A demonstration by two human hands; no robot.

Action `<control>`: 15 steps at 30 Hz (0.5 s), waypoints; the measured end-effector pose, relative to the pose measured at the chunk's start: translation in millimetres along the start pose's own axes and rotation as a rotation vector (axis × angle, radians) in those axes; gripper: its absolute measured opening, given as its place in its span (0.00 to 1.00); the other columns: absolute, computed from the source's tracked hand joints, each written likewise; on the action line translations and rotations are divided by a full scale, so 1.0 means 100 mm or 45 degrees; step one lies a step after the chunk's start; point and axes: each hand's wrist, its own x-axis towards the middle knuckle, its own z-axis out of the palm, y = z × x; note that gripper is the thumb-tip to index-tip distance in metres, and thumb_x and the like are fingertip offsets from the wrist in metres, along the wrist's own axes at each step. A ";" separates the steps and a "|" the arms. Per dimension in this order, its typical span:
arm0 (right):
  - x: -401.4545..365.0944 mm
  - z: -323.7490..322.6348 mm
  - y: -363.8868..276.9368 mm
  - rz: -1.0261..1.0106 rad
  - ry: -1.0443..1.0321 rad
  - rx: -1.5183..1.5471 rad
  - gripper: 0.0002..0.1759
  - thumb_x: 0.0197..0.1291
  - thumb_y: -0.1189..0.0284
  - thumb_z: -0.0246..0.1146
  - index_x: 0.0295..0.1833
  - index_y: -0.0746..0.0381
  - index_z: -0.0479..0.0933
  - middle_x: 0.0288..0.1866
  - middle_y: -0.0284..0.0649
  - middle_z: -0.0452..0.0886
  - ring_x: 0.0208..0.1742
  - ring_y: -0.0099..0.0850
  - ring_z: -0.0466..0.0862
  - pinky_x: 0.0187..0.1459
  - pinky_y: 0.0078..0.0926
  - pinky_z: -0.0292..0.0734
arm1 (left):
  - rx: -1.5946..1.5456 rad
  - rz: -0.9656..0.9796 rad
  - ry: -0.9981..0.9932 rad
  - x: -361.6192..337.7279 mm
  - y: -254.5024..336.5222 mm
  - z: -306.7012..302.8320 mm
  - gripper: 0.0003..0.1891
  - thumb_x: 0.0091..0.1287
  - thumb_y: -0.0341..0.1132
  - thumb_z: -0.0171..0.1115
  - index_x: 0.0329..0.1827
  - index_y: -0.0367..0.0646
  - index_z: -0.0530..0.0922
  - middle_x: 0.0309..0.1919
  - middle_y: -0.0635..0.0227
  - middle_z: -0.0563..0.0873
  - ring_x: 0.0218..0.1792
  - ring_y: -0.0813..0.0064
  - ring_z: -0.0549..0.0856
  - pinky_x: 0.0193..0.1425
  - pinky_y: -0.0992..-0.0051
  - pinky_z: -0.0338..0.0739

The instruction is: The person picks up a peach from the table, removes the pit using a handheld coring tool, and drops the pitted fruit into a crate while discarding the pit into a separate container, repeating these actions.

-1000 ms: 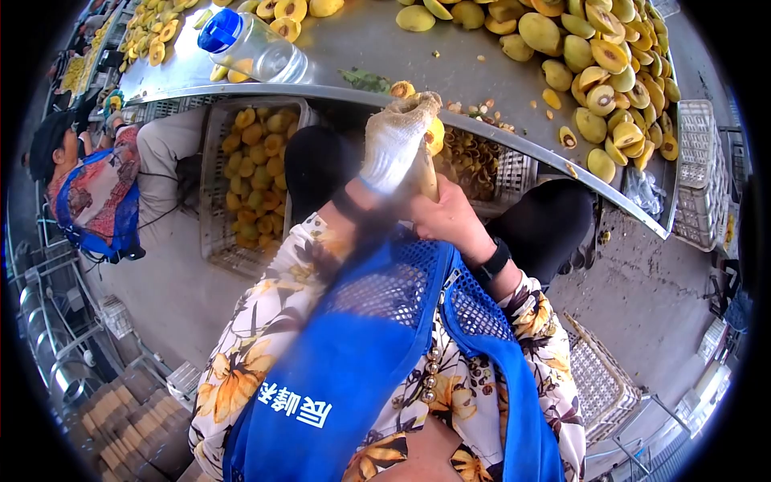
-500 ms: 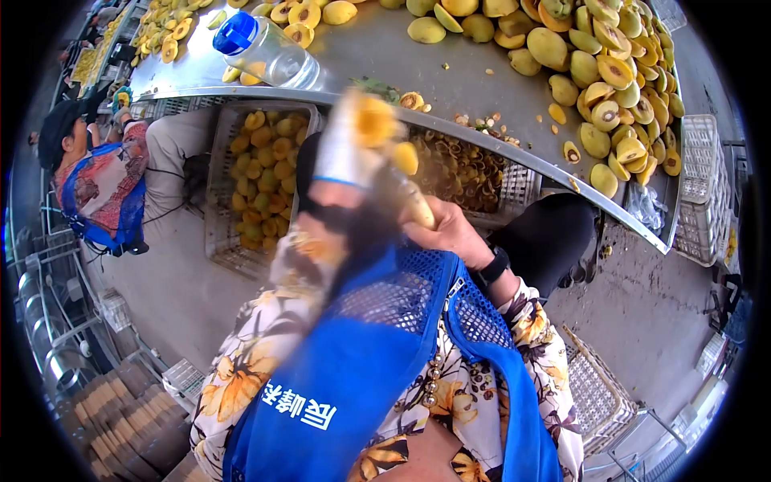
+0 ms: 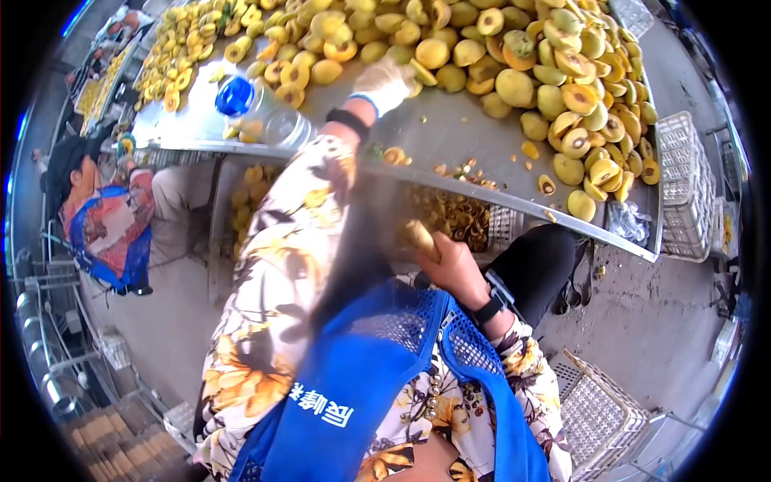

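My left hand (image 3: 384,87), in a white glove, reaches over the metal table to the near edge of a heap of yellow peaches (image 3: 434,53). Its fingers are blurred right beside a cut peach half (image 3: 422,72). Low in front of my lap, my right hand (image 3: 456,265) is closed around the pale wooden handle (image 3: 422,240) of a tool, whose working end is lost in blur. Under the table edge, near that hand, sits a crate of brown peach pits (image 3: 462,215).
A clear bottle with a blue cap (image 3: 234,96) lies on the metal table (image 3: 474,136). Below the table, left, a crate of peaches (image 3: 245,201) is partly behind my sleeve. Another person (image 3: 108,225) sits at left. White crates (image 3: 684,185) stand right; a basket (image 3: 598,410) is lower right.
My left hand has moved from beside the tool, where it held a yellow peach piece, up and away to the heap. My right hand stays low with the tool. The view has tilted upward.
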 end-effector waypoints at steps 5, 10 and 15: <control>-0.13 -0.18 -0.28 0.132 0.012 -0.029 0.15 0.52 0.67 0.65 0.32 0.67 0.71 0.24 0.55 0.75 0.26 0.50 0.78 0.29 0.37 0.73 | -0.168 -0.272 -0.088 0.18 0.20 0.25 0.18 0.58 0.43 0.55 0.48 0.44 0.76 0.49 0.49 0.78 0.50 0.50 0.79 0.52 0.57 0.75; -0.06 -0.12 -0.20 0.133 0.042 -0.092 0.14 0.53 0.68 0.64 0.34 0.67 0.71 0.24 0.55 0.76 0.27 0.50 0.79 0.30 0.36 0.73 | -0.051 -0.124 -0.347 -0.11 0.23 0.18 0.24 0.54 0.50 0.61 0.48 0.42 0.77 0.44 0.48 0.82 0.46 0.51 0.81 0.52 0.59 0.75; -0.08 -0.08 -0.13 0.122 0.178 -0.036 0.16 0.53 0.66 0.63 0.39 0.68 0.72 0.23 0.54 0.76 0.28 0.49 0.80 0.32 0.37 0.74 | -0.301 -0.260 -0.315 -0.26 0.26 0.08 0.21 0.56 0.49 0.61 0.44 0.41 0.80 0.40 0.53 0.84 0.43 0.54 0.83 0.49 0.63 0.78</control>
